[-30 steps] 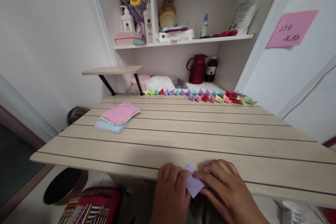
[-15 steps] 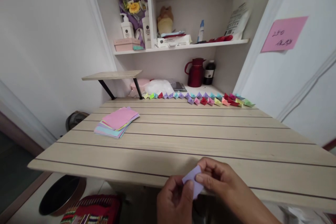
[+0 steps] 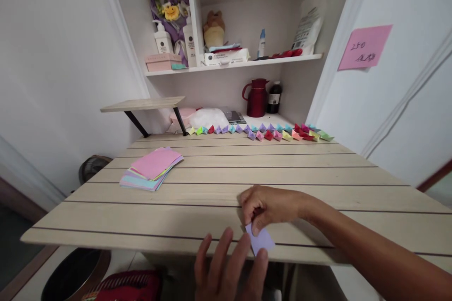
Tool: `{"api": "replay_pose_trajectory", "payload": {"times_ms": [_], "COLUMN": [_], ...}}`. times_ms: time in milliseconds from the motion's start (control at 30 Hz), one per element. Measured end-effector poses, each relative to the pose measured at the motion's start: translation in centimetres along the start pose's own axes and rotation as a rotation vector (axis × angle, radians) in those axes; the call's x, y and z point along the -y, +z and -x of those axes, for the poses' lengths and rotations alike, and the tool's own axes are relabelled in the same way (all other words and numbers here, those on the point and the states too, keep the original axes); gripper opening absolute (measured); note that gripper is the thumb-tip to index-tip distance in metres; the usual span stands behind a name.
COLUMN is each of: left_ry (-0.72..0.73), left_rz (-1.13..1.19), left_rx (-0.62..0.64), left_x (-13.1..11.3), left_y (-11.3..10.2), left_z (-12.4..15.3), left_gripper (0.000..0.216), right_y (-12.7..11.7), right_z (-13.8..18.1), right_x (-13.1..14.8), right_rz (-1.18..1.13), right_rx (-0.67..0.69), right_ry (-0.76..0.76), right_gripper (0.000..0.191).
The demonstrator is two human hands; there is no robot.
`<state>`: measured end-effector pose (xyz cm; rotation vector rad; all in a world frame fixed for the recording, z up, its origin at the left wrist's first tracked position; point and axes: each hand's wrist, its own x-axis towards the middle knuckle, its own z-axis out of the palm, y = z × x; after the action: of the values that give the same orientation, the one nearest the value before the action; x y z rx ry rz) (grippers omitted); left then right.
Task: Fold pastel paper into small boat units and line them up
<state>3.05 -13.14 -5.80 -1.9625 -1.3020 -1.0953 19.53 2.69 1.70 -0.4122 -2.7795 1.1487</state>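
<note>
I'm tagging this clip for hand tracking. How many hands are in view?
2: the right hand, pinching the purple paper over the table, and the left hand, spread open at the bottom edge, which cuts it off. No others show.

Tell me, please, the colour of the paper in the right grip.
The paper is light purple, best seen in the head view.

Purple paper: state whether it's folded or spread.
Most likely folded: the purple paper, gripped by the right hand, looks smaller than the stacked sheets despite being nearer the camera. Its layers cannot be made out.
</note>
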Motion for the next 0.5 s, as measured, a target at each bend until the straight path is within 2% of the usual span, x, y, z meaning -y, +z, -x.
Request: {"api": "replay_pose_trajectory", "payload": {"times_ms": [67, 133, 233, 333, 433, 500], "left_ry": [0.076, 0.093, 0.082, 0.026, -0.045, -0.074], "left_rz": [0.006, 0.026, 0.007, -0.016, -0.033, -0.050], "left_rx": [0.094, 0.211, 0.273, 0.284, 0.317, 0.334], "left_x": [-0.1, -0.1, 0.0, -0.5, -1.6, -2.4], "left_y": [1.1, 2.1, 3.1, 3.7, 4.1, 4.4], "left_z": [0.1, 0.6, 1.9, 2.9, 3.4, 3.5], "left_gripper": [0.038, 0.034, 0.041, 0.048, 0.050, 0.049], "right_y": [0.4, 0.5, 0.5, 1.0, 3.3, 5.8], "right_z": [0.1, 0.3, 0.9, 2.2, 4.1, 5.1], "right_x": [0.3, 0.5, 0.9, 2.1, 3.5, 4.1], "right_rz": [0.097, 0.191, 0.294, 0.406, 0.570, 0.640], "right_rx": [-0.019, -0.055, -0.145, -0.354, -0.636, -0.703], "right_ry": [-0.030, -0.036, 0.017, 0.152, 0.257, 0.252], "right_gripper": [0.021, 0.019, 0.018, 0.042, 0.033, 0.032]}}
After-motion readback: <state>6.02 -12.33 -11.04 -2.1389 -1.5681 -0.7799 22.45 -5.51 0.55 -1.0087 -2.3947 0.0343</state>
